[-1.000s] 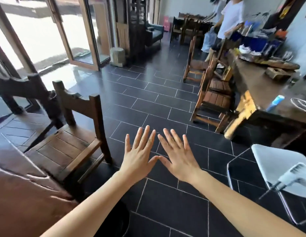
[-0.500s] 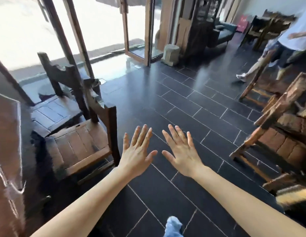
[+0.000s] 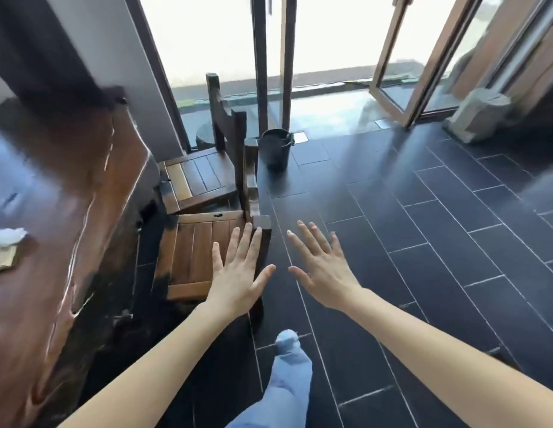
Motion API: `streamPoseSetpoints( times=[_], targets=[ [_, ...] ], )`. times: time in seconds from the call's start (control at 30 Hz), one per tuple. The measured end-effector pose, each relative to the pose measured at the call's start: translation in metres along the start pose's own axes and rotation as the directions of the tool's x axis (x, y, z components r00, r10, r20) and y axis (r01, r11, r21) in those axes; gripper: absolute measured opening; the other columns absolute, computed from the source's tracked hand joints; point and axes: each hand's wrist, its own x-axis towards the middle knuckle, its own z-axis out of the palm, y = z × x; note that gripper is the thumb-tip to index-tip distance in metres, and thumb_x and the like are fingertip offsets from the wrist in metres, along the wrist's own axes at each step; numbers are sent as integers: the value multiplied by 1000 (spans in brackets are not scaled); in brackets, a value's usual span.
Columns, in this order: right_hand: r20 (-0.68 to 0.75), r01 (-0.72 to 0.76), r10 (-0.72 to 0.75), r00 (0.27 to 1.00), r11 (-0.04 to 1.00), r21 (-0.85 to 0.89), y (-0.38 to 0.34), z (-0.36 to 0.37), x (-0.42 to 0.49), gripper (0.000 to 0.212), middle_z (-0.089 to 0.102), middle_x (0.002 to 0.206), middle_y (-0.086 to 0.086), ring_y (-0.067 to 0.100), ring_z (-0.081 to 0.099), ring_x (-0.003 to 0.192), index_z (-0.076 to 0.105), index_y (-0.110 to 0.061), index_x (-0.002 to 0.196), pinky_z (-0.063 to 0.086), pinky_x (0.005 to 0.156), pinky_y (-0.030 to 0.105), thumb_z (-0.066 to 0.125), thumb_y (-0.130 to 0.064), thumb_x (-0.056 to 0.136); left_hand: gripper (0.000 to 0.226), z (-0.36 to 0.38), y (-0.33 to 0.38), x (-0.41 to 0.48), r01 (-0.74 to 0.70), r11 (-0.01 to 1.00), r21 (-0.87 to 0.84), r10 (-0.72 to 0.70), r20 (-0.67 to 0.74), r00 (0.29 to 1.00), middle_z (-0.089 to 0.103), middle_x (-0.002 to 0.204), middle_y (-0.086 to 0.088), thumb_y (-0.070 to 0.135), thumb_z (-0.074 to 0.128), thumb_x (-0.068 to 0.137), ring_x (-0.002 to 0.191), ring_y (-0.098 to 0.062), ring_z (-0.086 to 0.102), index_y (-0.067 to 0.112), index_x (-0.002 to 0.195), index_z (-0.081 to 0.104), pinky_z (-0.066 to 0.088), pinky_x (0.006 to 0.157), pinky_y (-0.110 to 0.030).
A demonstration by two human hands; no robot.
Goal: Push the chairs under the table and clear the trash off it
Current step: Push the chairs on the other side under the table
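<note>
Dark tiled floor (image 3: 423, 242) underlies both spread, empty hands: left hand (image 3: 238, 273) overlaps the near chair (image 3: 195, 251) (contact unclear), right hand (image 3: 324, 267) beside it; surface (image 3: 68, 211) at frame left.

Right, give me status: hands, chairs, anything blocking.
Left hand and right hand open, empty. Near chair and far chair partly out from table. White trash on table. Black bucket beyond the chairs.

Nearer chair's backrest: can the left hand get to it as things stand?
Probably yes. The open left hand is over the nearer chair, its fingertips by the backrest post, with nothing between them.
</note>
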Motion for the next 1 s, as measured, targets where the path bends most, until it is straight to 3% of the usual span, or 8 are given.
streamPoseSetpoints(
  times=[0.33,0.53,0.7,0.87,1.0],
  targets=[
    [34,248,-246,969,966,-74,79,-38,218,77,-15,161,-2,18,-20,147,-5,-29,152,-8,118,49,46,-43,96,74,-12,-1,210,159,987,-5,-159,-61,985,-31,154,6,56,25,95,140,-14,-32,29,145,-24,-22,109,-48],
    [129,446,-435,891,892,-75,98,-32,333,81,-14,161,-3,19,-19,147,-3,-27,153,-5,119,52,49,-44,94,100,-14,-37,285,382,923,41,-381,-28,924,-37,150,3,67,41,85,139,-21,-32,27,139,-33,-16,111,-53],
    [172,672,-654,737,737,-75,103,-32,437,82,-11,162,-1,21,-14,148,0,-26,153,-6,117,51,53,-41,92,107,-3,-64,336,618,786,-30,-618,-92,781,-37,151,0,66,46,84,140,-22,-31,30,130,-43,-13,112,-54],
    [236,839,-813,532,545,-13,114,-35,508,87,-9,162,0,21,-13,148,2,-28,153,-7,116,50,59,-41,89,109,8,-49,378,810,578,-103,-816,-87,571,-33,154,-3,67,47,82,141,-24,-29,28,129,-43,-10,113,-56],
    [328,917,-869,371,399,19,120,-27,544,89,-9,162,-1,21,-12,148,-2,-30,152,-3,117,53,59,-45,88,108,21,-23,387,904,397,-158,-918,-80,389,-31,155,-1,63,50,83,141,-21,-30,26,141,-32,-11,113,-56]
  ],
)
